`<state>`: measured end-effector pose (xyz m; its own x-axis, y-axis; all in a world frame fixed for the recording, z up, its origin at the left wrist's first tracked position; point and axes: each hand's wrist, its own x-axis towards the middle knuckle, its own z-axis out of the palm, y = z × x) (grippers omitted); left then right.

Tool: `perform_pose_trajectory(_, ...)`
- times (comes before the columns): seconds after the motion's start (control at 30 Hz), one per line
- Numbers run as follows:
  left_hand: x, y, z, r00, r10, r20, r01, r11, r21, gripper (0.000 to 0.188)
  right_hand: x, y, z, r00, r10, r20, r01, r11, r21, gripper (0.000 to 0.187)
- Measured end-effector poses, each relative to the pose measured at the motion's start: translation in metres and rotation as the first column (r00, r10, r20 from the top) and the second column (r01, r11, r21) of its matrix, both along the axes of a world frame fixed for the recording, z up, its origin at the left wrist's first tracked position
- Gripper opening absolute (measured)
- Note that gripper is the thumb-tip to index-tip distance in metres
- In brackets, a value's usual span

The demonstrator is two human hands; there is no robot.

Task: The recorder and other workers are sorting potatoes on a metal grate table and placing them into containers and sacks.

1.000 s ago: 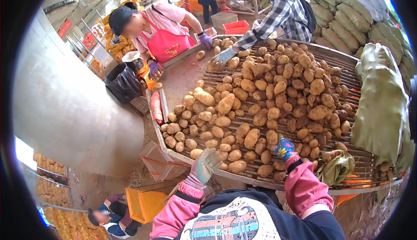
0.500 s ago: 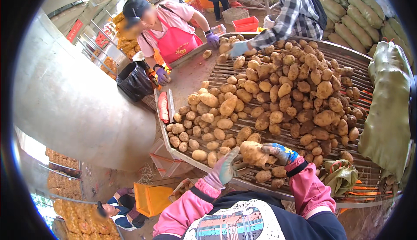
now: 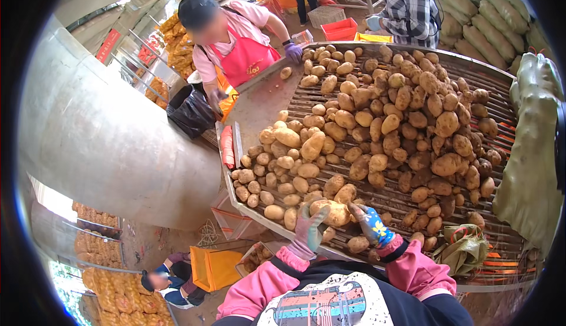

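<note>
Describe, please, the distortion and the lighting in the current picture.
Head view: fisheye bending toward the black rim; pale daylight washed out at lower left; grey pillar softly lit. Head view: large potato between the hands fairly clear.

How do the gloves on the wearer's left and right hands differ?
The left glove looks pale, pink and greyish green, while the right glove is bright blue with a flower print. The left glove is at the left end of a large potato; the right glove is at its right end. Both meet pink sleeves with dark bands.
</note>
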<state>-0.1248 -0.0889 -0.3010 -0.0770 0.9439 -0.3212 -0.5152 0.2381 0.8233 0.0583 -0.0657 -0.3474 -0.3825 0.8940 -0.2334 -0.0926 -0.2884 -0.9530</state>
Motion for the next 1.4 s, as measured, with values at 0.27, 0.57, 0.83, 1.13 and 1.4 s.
perform_pose_trajectory(0.27, 0.004, -0.006, -0.014, 0.972, 0.218, 0.091, -0.208, 0.972, -0.109, 0.031, -0.029, -0.015, 0.006, 0.925, -0.330, 0.190, 0.233, 0.885, 0.403, 0.037)
perform_pose_trajectory(0.57, -0.020, -0.012, -0.019, 0.962, 0.074, 0.261, 0.014, 0.947, -0.320, 0.039, -0.026, -0.033, 0.024, 0.976, -0.025, 0.215, -0.085, 0.870, 0.486, 0.042)
perform_pose_trajectory(0.83, -0.030, -0.020, -0.036, 0.887, -0.004, 0.462, 0.199, 0.906, -0.373, 0.039, -0.024, -0.041, 0.020, 0.958, 0.215, -0.188, -0.240, 0.963, -0.121, 0.044)
perform_pose_trajectory(1.13, -0.087, 0.024, -0.025, 0.951, 0.183, 0.251, -0.058, 0.898, -0.435, 0.056, 0.022, -0.013, -0.018, 0.969, -0.172, -0.175, 0.090, 0.913, -0.398, 0.046)
perform_pose_trajectory(1.4, -0.095, 0.044, -0.021, 0.928, 0.215, 0.305, -0.114, 0.941, -0.318, 0.058, 0.012, -0.006, -0.017, 0.986, -0.167, 0.001, 0.157, 0.921, -0.358, 0.050)
